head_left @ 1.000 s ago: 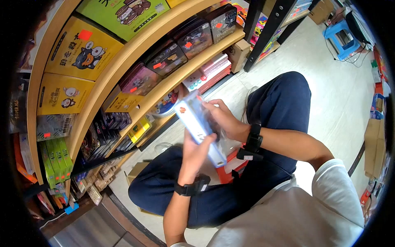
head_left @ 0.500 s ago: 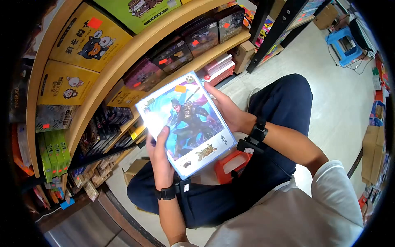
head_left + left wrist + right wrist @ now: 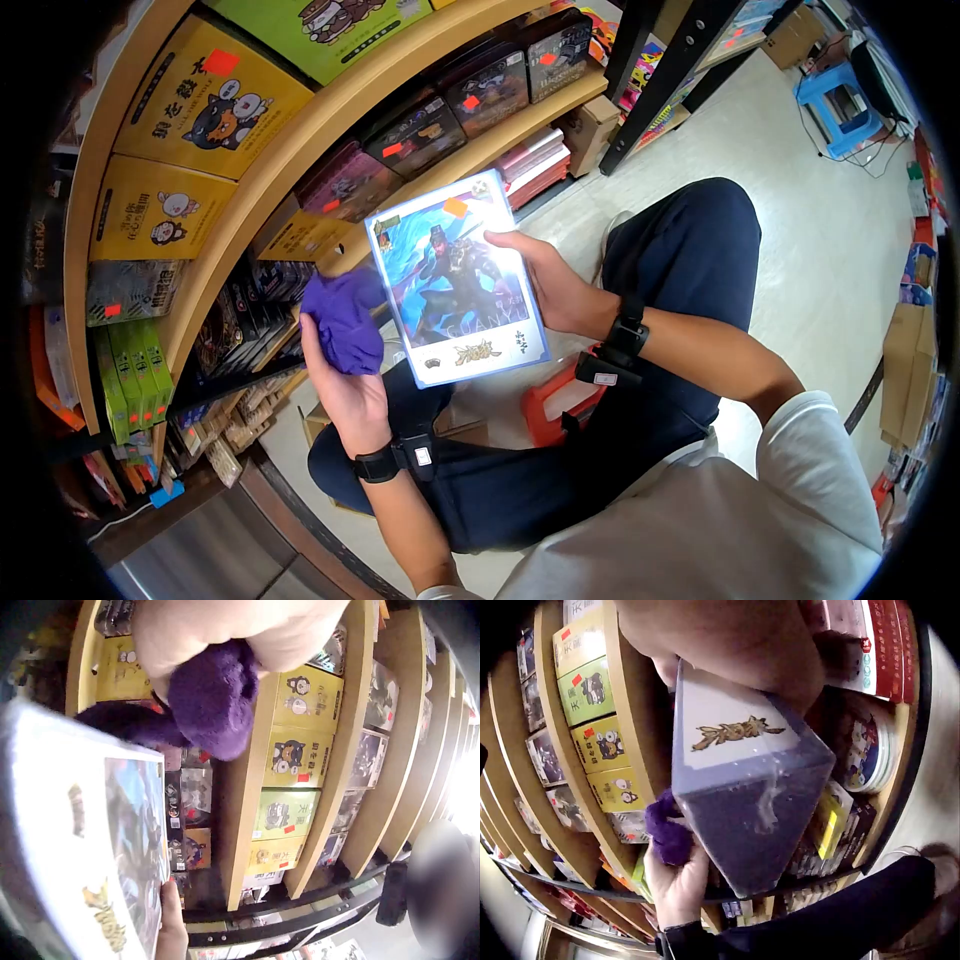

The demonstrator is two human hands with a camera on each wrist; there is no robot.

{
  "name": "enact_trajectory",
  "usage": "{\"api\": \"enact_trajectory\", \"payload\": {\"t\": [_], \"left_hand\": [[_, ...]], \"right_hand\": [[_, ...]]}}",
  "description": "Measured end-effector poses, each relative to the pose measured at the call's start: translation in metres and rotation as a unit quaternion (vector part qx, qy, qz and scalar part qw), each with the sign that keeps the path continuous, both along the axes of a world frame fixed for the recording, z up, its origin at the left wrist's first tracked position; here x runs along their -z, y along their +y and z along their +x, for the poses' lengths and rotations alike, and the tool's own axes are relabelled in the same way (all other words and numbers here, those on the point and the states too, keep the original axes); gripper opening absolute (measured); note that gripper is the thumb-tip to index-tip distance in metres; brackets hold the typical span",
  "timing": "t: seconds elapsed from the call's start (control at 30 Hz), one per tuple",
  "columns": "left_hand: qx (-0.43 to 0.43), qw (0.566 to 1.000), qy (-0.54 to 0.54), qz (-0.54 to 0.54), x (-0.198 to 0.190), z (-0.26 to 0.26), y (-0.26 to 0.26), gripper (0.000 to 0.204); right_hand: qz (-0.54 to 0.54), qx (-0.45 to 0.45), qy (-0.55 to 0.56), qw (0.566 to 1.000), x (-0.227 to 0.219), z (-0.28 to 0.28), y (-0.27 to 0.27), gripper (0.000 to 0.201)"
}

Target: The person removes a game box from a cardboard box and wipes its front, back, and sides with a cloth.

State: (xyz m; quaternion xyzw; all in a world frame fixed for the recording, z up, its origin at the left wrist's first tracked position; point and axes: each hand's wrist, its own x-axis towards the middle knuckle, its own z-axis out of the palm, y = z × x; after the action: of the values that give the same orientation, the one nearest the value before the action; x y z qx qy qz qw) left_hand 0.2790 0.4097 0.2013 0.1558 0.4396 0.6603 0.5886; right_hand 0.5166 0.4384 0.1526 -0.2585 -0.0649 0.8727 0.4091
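My right hand [image 3: 565,285] grips the right edge of a boxed game [image 3: 470,345], its thumb over the front. The box has a picture of a dark armoured figure on blue, white margins, gold lettering and an orange sticker. To the left of the box, my left hand [image 3: 355,410] holds a bunched purple cloth [image 3: 345,320], fuzzy in the left wrist view, where the cloth [image 3: 214,701] bulges out below the fingers. In the right wrist view the box's lower end [image 3: 742,825] faces the camera, with shiny streaks on it.
Curved wooden shelves [image 3: 275,150] with yellow boxes [image 3: 215,95] and dark game boxes [image 3: 420,135] rise ahead and left. A red container [image 3: 560,405] sits between my crossed legs. A blue stool [image 3: 840,110] stands on the floor at the far right.
The box first stood edge-on in both hands, then turned face up. My left hand has since left the box and moved left, and the purple cloth has come into view in it.
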Motion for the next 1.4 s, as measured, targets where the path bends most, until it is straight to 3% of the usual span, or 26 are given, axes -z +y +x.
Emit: {"api": "enact_trajectory", "payload": {"t": [0.03, 0.1, 0.17, 0.23, 0.27, 0.3, 0.33, 0.37, 0.43, 0.5, 0.57, 0.63, 0.7, 0.8, 0.9, 0.97, 1.0, 1.1, 1.13, 1.23, 1.3, 1.33, 1.4], "left_hand": [[0.009, 1.0, 0.015, -0.002, -0.005, 0.006, 0.001, 0.037], [0.038, 0.985, 0.163, 0.034, -0.007, 0.03, -0.003, 0.042], [0.157, 0.965, 0.198, 0.068, 0.004, 0.034, -0.012, 0.041], [0.325, 0.838, 0.427, 0.101, -0.013, 0.045, -0.015, 0.038], [0.323, 0.802, 0.478, 0.155, -0.012, 0.053, -0.014, 0.035], [0.318, 0.761, 0.526, 0.207, -0.01, 0.061, -0.013, 0.033], [0.294, 0.77, 0.526, 0.209, -0.009, 0.065, -0.016, 0.031], [0.274, 0.729, 0.577, 0.245, -0.004, 0.061, -0.014, 0.03], [0.186, 0.694, 0.657, 0.23, -0.009, 0.057, -0.011, 0.028], [0.124, 0.69, 0.694, 0.164, -0.006, 0.051, -0.008, 0.022], [0.116, 0.723, 0.667, 0.137, -0.008, 0.048, -0.007, 0.021], [0.093, 0.709, 0.681, 0.156, -0.004, 0.047, -0.006, 0.022], [0.103, 0.696, 0.692, 0.162, -0.002, 0.047, -0.006, 0.021], [0.154, 0.712, 0.662, 0.176, 0.002, 0.05, -0.006, 0.026], [0.245, 0.671, 0.675, 0.187, -0.003, 0.062, -0.013, 0.047], [0.248, 0.606, 0.726, 0.21, 0.003, 0.068, -0.014, 0.048], [0.249, 0.626, 0.708, 0.21, 0.002, 0.069, -0.014, 0.047], [0.235, 0.688, 0.645, 0.234, -0.01, 0.07, -0.019, 0.048], [0.239, 0.69, 0.638, 0.242, -0.009, 0.069, -0.02, 0.048], [0.265, 0.708, 0.611, 0.234, -0.002, 0.072, -0.022, 0.047], [0.284, 0.734, 0.575, 0.222, 0.008, 0.074, -0.024, 0.048], [0.286, 0.721, 0.591, 0.22, 0.009, 0.076, -0.026, 0.049], [0.29, 0.722, 0.586, 0.225, 0.007, 0.081, -0.029, 0.049]], "right_hand": [[0.012, -0.007, -0.01, 1.0, 0.004, -0.001, 0.0, 0.04], [0.009, -0.027, -0.002, 1.0, 0.005, -0.003, -0.004, 0.039], [0.032, -0.046, -0.031, 0.998, 0.005, -0.008, -0.01, 0.038], [0.072, -0.033, 0.001, 0.997, 0.006, -0.013, -0.02, 0.039], [0.049, -0.074, -0.045, 0.995, 0.023, -0.015, -0.023, 0.04], [0.149, -0.064, -0.062, 0.985, 0.024, -0.015, -0.025, 0.04], [0.147, -0.063, -0.052, 0.986, 0.024, -0.014, -0.027, 0.04], [0.143, -0.063, -0.042, 0.987, 0.025, -0.015, -0.03, 0.04], [0.087, -0.075, -0.039, 0.993, 0.021, -0.016, -0.029, 0.039], [0.055, -0.087, -0.057, 0.993, 0.012, -0.015, -0.026, 0.039], [0.044, -0.097, -0.099, 0.989, -0.004, -0.011, -0.024, 0.039], [0.031, -0.084, -0.095, 0.991, -0.008, -0.011, -0.024, 0.038], [0.028, -0.073, -0.114, 0.99, -0.012, -0.01, -0.023, 0.037], [0.028, -0.037, -0.125, 0.991, 0.005, -0.008, -0.02, 0.033], [0.033, -0.019, -0.093, 0.995, 0.013, -0.006, -0.016, 0.048], [0.019, -0.008, -0.019, 1.0, 0.0, -0.004, -0.011, 0.058], [-0.054, -0.022, -0.004, 0.998, 0.0, 0.0, -0.01, 0.064], [-0.007, -0.083, 0.141, 0.987, 0.015, 0.019, -0.01, 0.059], [-0.078, -0.038, 0.016, 0.996, 0.016, 0.01, -0.013, 0.054], [-0.103, -0.077, -0.002, 0.992, 0.007, 0.014, -0.029, 0.049], [-0.088, -0.101, 0.085, 0.987, 0.025, 0.013, -0.033, 0.047], [-0.081, -0.114, 0.13, 0.982, 0.035, 0.013, -0.035, 0.046], [-0.077, -0.124, 0.124, 0.982, 0.043, 0.012, -0.042, 0.044]]}}
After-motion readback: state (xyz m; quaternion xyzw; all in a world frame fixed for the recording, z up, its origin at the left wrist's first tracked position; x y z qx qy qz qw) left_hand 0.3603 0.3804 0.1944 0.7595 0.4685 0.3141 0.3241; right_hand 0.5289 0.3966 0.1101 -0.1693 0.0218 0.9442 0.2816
